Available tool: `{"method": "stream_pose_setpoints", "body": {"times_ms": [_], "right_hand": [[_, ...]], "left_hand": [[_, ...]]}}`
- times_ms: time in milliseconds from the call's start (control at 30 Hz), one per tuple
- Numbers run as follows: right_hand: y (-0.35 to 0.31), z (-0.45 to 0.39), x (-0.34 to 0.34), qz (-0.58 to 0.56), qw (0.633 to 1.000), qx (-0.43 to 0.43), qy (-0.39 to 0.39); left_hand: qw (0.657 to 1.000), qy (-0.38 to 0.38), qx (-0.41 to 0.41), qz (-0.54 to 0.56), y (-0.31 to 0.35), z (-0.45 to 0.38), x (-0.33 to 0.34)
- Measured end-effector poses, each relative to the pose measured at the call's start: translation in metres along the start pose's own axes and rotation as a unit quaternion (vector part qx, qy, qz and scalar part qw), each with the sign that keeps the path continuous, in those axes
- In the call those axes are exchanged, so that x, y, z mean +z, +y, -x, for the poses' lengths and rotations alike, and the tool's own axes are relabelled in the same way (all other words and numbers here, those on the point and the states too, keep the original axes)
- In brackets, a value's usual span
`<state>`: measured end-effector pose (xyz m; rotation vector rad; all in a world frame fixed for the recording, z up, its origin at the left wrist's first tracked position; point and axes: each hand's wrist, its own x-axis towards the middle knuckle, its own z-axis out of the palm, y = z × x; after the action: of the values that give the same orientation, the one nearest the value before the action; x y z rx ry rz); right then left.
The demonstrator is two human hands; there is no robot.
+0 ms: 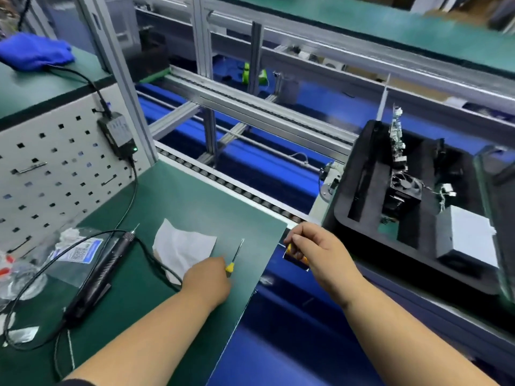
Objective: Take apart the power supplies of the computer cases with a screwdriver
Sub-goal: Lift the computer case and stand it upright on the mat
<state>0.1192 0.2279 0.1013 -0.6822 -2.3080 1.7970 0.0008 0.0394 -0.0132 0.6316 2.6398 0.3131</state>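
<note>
A thin screwdriver (236, 254) with a yellow handle lies on the green mat (172, 201), its tip pointing away. My left hand (207, 280) covers the handle end and grips it. My right hand (317, 249) hovers past the mat's right edge, pinching a small dark and orange part (295, 259). To the right a black foam tray (362, 196) holds a taken-apart power supply: a fan block (404, 190), an upright circuit board (397, 135) and a grey metal cover (468, 238).
An electric screwdriver (103, 271) with its cable lies on the mat's left side, beside a white tissue (181, 246) and plastic bags (64, 257). A pegboard (55, 162) carries a power adapter (118, 135). A roller conveyor rail (228, 188) runs behind the mat. A blue cloth (33, 51) sits far left.
</note>
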Motion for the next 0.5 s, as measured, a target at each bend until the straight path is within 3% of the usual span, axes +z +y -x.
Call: {"method": "stream_pose_setpoints", "body": {"times_ms": [133,233,367,500], "right_hand": [[0.009,0.008,-0.006,-0.031,0.999,0.029,0.031],[0.013,0.014,-0.015,-0.051,0.995,0.063,0.055],[0.004,0.018,-0.034,-0.121,0.989,0.073,0.054],[0.003,0.029,-0.071,-0.115,0.989,0.06,0.074]], "left_hand": [[0.978,0.026,0.041,0.201,0.031,0.002,-0.028],[0.951,0.055,0.087,0.292,0.067,0.008,-0.049],[0.923,0.059,0.156,0.346,0.12,0.02,-0.068],[0.913,0.065,0.211,0.342,0.18,0.035,-0.073]]}}
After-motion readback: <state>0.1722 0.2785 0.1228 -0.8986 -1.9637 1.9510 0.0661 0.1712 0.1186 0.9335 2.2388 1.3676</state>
